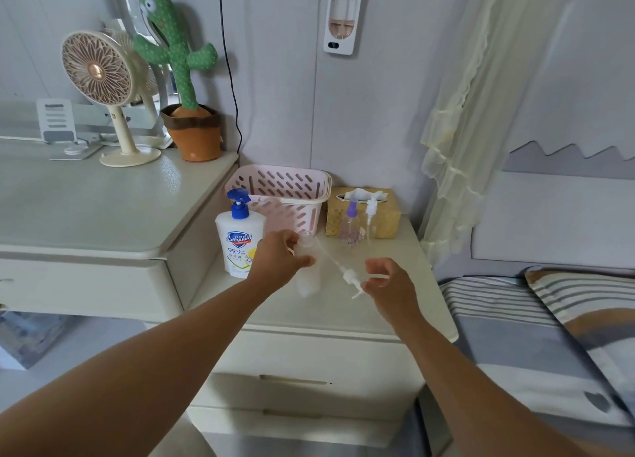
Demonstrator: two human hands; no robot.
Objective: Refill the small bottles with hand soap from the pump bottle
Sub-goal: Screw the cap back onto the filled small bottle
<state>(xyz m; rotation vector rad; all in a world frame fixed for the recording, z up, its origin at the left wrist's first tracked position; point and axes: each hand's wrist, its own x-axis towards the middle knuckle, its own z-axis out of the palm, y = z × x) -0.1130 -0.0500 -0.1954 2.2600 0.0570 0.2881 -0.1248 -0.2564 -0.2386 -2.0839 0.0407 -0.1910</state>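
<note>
We work above the nightstand (pixel 395 305), whose pale top would take any spill, with the pink basket (pixel 285 195) at the back. The pump bottle (pixel 238 247) stands upright near the left edge, close by our left forearm, so a careless swing could knock it over. Our left hand (pixel 275 260) curls its fingers round the small clear bottle (pixel 307 284), held tilted in the air. Tipped further, it could spill whatever is inside, and the smooth plastic could slip from a slack grip. The purple-capped bottle (pixel 350 226) and the white-pump bottle (pixel 370 222) stand before the tissue box (pixel 364 216), light and easy to topple. Our right hand (pixel 385 284) seems to pinch the pump head (pixel 348 277) by its spout. The dip tube (pixel 326 255) slants toward the bottle's mouth. We cannot tell whether its tip is inside, and it may drip or flick residue.
</note>
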